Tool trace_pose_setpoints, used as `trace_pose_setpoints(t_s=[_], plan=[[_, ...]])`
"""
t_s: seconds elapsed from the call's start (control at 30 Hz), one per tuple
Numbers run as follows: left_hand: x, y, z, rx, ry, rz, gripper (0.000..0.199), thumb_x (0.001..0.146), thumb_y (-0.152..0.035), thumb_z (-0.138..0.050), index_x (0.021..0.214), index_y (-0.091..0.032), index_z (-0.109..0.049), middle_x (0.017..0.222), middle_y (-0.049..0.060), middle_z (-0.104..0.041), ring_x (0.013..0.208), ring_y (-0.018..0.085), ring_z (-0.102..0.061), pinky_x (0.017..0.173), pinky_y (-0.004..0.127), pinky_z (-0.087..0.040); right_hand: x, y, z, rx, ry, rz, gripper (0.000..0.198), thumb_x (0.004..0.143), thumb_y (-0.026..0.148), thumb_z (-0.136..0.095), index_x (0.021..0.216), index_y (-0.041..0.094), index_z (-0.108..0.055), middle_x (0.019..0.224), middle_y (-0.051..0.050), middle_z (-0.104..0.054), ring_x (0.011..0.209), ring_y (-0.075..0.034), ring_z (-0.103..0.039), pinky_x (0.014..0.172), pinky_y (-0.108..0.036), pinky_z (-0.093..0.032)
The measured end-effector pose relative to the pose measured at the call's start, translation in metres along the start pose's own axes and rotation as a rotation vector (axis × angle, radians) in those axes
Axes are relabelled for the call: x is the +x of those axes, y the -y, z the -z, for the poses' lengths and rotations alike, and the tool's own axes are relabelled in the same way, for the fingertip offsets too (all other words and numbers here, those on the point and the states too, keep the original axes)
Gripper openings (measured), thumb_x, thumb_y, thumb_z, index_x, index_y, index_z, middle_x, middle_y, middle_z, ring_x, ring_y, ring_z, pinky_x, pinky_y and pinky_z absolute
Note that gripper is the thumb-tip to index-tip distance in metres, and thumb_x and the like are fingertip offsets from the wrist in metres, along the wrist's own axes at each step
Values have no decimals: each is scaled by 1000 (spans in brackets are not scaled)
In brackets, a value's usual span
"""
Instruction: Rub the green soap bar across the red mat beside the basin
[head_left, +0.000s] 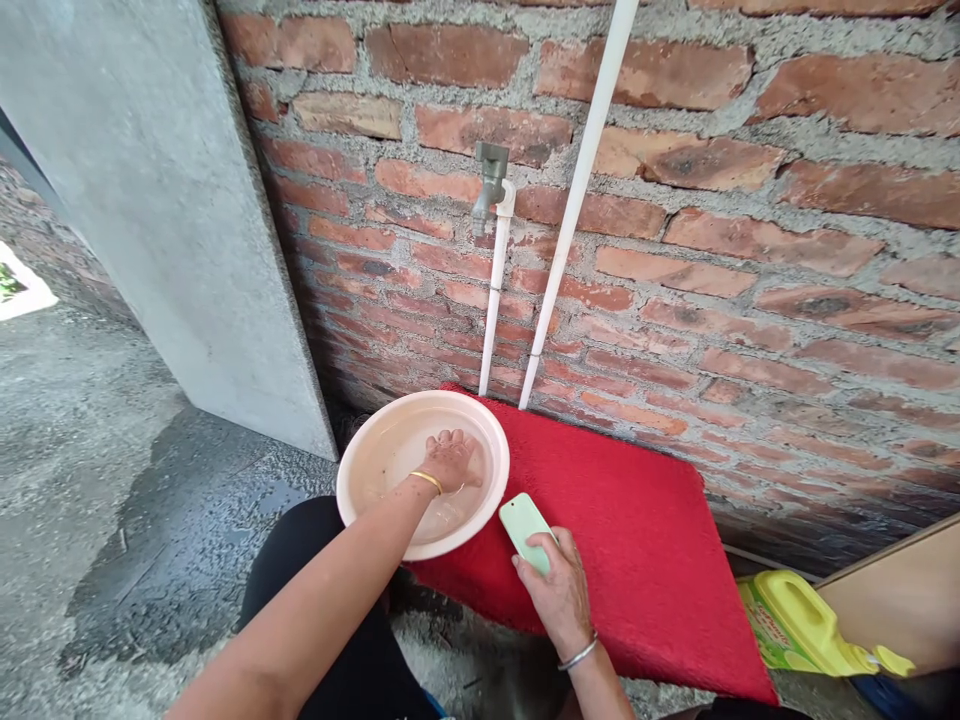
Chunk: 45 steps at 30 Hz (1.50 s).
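My left hand (pixel 450 462), with a yellow bangle at the wrist, is in the water of a pale pink basin (pixel 349 480). Its fingers and thumb are apart, partly under the surface, and I see nothing held in them. A light green scrubbing brush (pixel 521 520), oblong with a small hole near one end, is in my right hand (pixel 559 585). The fingers close round its sides; its underside is hidden. Brush and hand are over a red cloth or mat (pixel 637 520), to the right of the basin, which rests at the red surface's left end.
A brick wall (pixel 675 220) rises behind, carrying a tap (pixel 491 180) and white pipes (pixel 574 210). A grey slab (pixel 165 200) leans at left above wet concrete (pixel 225 530). At lower right lies a yellow jug (pixel 802 620) beside a tan board (pixel 900 590).
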<state>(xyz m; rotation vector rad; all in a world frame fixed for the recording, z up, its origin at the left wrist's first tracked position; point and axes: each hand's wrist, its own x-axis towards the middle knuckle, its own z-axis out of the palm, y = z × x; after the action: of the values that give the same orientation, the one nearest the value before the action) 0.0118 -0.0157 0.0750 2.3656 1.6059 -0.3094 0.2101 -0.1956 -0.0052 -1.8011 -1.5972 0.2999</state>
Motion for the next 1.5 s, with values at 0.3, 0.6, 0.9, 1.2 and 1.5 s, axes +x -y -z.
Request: trace_pose_setpoints(t_s=[0.3,0.6,0.9,1.2,1.5], plan=[[0,-1,1,3,10,3,63,80,-52,-64,135,-24,-51,141,17,-47,127,38,-42,101,56,-33,-2,4,-4,-9,-29,22,13,78,35,-68,89,29,-67,98,-1,-58,91,-20,-61,82,-34,-50],[1,0,-4,21,-4,-13,63,81,-52,-62,135,-21,-51,141,18,-46,127,38,-42,100,55,-33,-4,1,-4,8,-27,36,14,78,35,-70,91,29,-66,99,-1,-58,92,-21,-60,82,-34,-50],[-5,-5,3,25,31,-28,55,84,-47,-60,132,-21,-52,137,17,-47,126,36,-42,102,53,-34,-5,1,-5,-20,-25,37,15,80,36,-68,93,28,-66,101,-2,-57,93,-21,-58,83,-35,-48],[-5,-6,3,46,20,-43,53,86,-47,-59,131,-21,-53,135,17,-49,124,35,-45,101,52,-37,-8,1,-9,-63,-84,95,14,81,34,-69,93,28,-65,100,-2,-57,91,-21,-58,80,-35,-48],[-5,-6,2,46,20,-49,51,86,-47,-59,129,-20,-53,134,17,-49,124,35,-44,101,52,-37,-9,2,-11,-80,-96,104,15,82,34,-69,94,28,-64,101,-3,-57,92,-22,-57,81,-36,-48]])
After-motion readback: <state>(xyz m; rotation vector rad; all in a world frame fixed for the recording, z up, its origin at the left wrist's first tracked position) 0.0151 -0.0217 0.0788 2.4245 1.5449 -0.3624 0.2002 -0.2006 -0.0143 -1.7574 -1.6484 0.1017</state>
